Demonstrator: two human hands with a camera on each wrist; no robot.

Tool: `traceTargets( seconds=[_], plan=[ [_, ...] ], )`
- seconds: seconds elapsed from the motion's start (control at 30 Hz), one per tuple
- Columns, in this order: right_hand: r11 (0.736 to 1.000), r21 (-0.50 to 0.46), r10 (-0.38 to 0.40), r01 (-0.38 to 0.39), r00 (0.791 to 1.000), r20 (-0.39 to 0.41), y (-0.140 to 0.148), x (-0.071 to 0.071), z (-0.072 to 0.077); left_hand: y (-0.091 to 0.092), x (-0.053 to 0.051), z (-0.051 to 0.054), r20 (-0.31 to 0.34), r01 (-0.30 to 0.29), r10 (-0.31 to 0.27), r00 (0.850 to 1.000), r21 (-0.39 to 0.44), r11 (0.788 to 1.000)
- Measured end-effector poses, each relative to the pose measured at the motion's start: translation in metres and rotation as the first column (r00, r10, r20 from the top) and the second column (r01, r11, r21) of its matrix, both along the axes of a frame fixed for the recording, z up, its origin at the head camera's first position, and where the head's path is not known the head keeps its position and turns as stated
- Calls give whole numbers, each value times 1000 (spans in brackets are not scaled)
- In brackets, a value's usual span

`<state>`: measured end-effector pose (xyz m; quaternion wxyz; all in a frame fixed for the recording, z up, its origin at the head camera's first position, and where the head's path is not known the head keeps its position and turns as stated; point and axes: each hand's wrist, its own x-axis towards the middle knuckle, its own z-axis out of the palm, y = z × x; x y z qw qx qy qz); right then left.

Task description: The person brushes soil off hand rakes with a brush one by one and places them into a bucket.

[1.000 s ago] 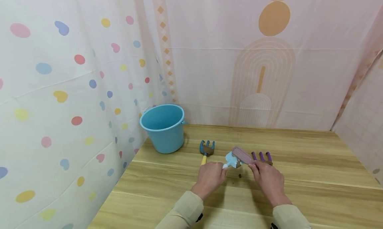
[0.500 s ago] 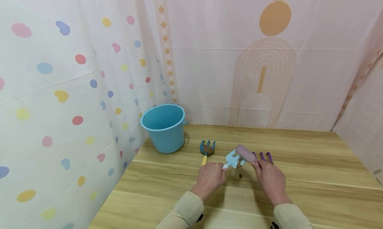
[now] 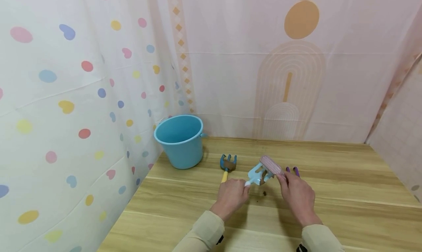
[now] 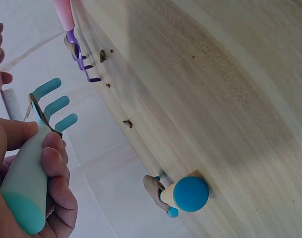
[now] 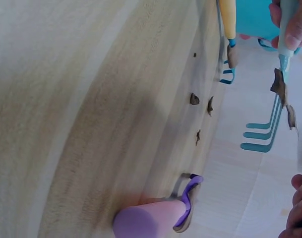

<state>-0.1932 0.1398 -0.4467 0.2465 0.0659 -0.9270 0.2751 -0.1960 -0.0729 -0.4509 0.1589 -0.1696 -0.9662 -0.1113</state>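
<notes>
My left hand grips the pale handle of a light blue hand rake, its fingers curled round it. Brown stuff clings to the rake's head; in the right wrist view its three bent tines show. My right hand pinches the handle end of a pinkish brush, whose head lies across the tines. In the right wrist view only part of that hand shows, at the right edge. Both tools are held above the table.
Left of the rake lies a blue rake with a yellow handle, brown on its head. A purple rake lies partly behind my right hand. The blue bucket stands at the back left. Brown crumbs dot the wooden table.
The brush has moved slightly up and to the right along the light blue rake, uncovering more of its tines. My right hand has shifted a little right; my left hand has hardly moved.
</notes>
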Motion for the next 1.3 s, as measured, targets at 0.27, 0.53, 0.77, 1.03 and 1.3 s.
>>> traceTargets(
  seconds=[0.27,0.53,0.77,1.03,1.3],
  plan=[
    [993,53,109,-109,994,5,-4,7,2,0,-1,0,7,-2,2,1000,2,1000],
    [990,99,93,-98,994,61,-2,9,-5,2,1,4,-2,0,0,1000,0,1000],
    [995,84,53,-57,997,57,3,6,-7,4,3,4,-19,10,-10,1000,-20,1000],
    [998,64,-8,3,998,68,11,-1,-9,3,4,3,-20,-7,7,1000,-20,1000],
    [999,45,-32,28,996,88,15,0,-3,0,3,3,8,-17,17,1000,-23,1000]
  ],
)
